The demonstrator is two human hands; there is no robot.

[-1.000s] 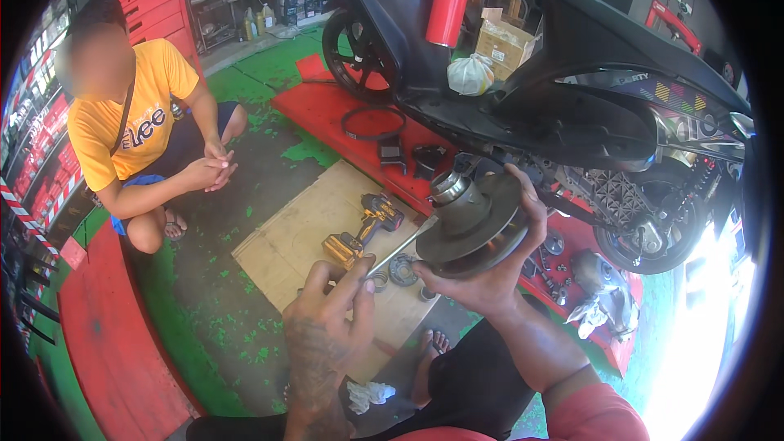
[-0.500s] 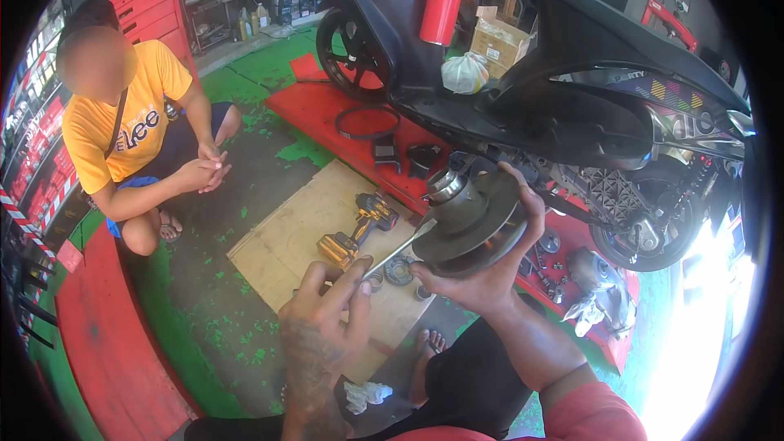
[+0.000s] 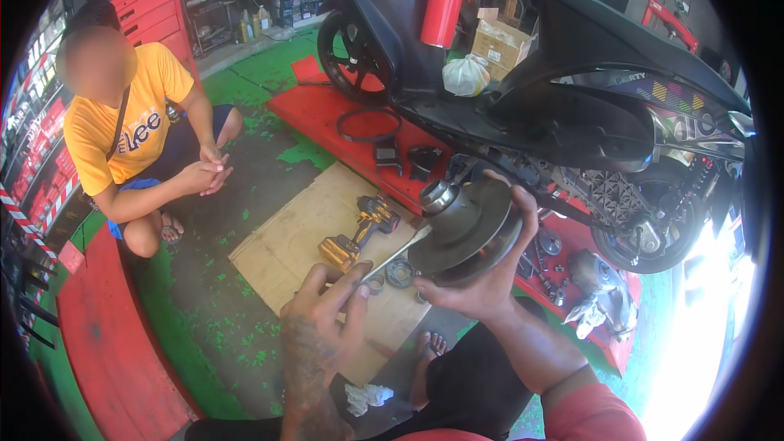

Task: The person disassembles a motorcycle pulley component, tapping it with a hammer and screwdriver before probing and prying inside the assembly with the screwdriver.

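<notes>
My right hand (image 3: 492,292) grips a grey metal scooter driven pulley (image 3: 459,229) from below and behind. Its stacked discs are tilted, and a shiny collar points up and left. Between the fingertips of my left hand (image 3: 320,314) is a thin metal rod with a pale, flat tip (image 3: 398,256). That tip is at the near left side of the pulley, by its hub; whether it touches is hard to tell. Below, a yellow and black cordless drill (image 3: 366,224) and some round metal parts (image 3: 400,273) lie on a plywood board (image 3: 282,224).
A black scooter (image 3: 523,126) stands on a red platform (image 3: 306,114) beyond my hands. A drive belt (image 3: 369,125) and loose parts lie on the platform. At left a person in a yellow shirt (image 3: 151,122) squats with hands together. A crumpled rag (image 3: 367,397) lies near my foot.
The pulley in my right hand has shifted slightly left and down. My left hand, with the rod, has barely moved.
</notes>
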